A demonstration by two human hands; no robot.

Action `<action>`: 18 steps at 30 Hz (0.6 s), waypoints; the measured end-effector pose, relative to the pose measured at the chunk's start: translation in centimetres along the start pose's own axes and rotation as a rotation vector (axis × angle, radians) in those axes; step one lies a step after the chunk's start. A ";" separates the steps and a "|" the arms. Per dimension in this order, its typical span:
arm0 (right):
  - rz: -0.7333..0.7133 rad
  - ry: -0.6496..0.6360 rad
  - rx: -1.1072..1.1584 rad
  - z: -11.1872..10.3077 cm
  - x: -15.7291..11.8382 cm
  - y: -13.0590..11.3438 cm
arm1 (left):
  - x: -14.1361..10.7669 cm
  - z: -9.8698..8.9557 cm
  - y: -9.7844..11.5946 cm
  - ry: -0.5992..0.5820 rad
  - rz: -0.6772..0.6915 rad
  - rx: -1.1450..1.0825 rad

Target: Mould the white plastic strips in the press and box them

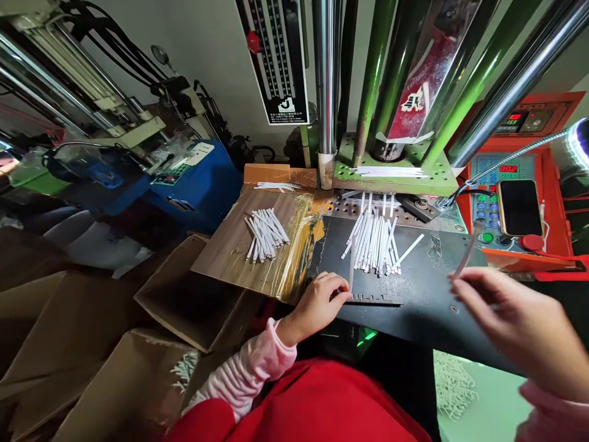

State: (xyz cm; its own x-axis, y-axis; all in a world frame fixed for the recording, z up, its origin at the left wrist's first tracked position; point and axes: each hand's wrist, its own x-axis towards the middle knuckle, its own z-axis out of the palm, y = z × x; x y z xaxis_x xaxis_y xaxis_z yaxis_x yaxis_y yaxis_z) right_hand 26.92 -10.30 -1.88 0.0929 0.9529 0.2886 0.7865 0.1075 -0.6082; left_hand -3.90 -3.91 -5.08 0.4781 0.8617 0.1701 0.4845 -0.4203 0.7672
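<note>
My left hand (322, 301) is closed in a pinch on the lower end of a thin white strip (352, 264), beside a dark slotted bar (380, 300) near the table's front edge. To the right, my right hand (510, 313) is raised over the black tabletop (423, 282). Its thumb and finger grip another thin strip (470, 248), which is blurred and points upward. A loose pile of white strips (375, 242) lies between the two hands, just under the green press plate.
A second strip pile (267, 233) rests on a wood-grained board (221, 252) at left. Behind stands a green press plate (396, 175) with upright rods. A phone (518, 207) leans on the orange control box (501, 153). Open cardboard boxes (184, 294) are lower left.
</note>
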 end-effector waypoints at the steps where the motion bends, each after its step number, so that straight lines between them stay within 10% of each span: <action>1: -0.017 -0.045 0.068 1.8 -0.5 -1.0 | -0.4 0.3 -0.2 0.038 0.028 0.028; 7: -0.244 -0.123 0.216 9.3 -0.7 -3.7 | -0.5 1.1 -1.3 0.102 0.169 0.107; 18: -0.313 -0.143 -0.079 10.2 0.3 -4.8 | 0.5 0.6 -1.7 0.047 0.204 0.083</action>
State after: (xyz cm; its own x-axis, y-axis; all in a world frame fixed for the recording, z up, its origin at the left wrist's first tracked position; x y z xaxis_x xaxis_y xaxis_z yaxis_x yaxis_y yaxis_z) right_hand 16.95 -7.62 -6.38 -0.2425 0.9078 0.3422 0.8087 0.3841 -0.4456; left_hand -4.08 -2.97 -6.70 0.5388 0.7678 0.3466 0.4409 -0.6076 0.6606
